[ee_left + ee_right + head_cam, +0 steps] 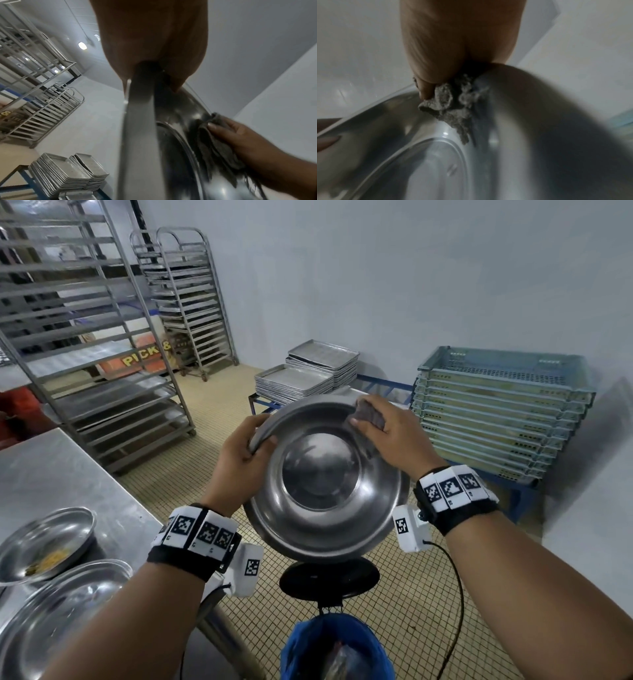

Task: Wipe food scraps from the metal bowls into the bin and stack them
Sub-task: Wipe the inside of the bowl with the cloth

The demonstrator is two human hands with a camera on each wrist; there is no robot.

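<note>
Bowl (325, 474) in hand is held tilted in the air above the blue-lined bin (337, 648), its inside turned toward the wearer. Its left rim is gripped by the left hand (239, 460), thumb curled inside and fingers behind. A grey cloth (368, 412) is pinched by the right hand (387, 433) and pressed against the upper right inner wall, as is also seen in the right wrist view. The inside looks nearly clean; no scraps can be made out in it.

Several risks can be judged from here. The bowl is carried by a single rim grip, so a hard wiping stroke could twist it out of the left hand and drop it onto the bin or the tiled floor (219, 419). The bowl's low edge appears to lie slightly beyond the bin's mouth, so loosened scraps could be scattered on the floor.

On the tabletop (61, 467) at the left, a bowl with yellow scraps (48, 542) and another bowl (65, 611) are waiting; a careless stack could be toppled.
</note>
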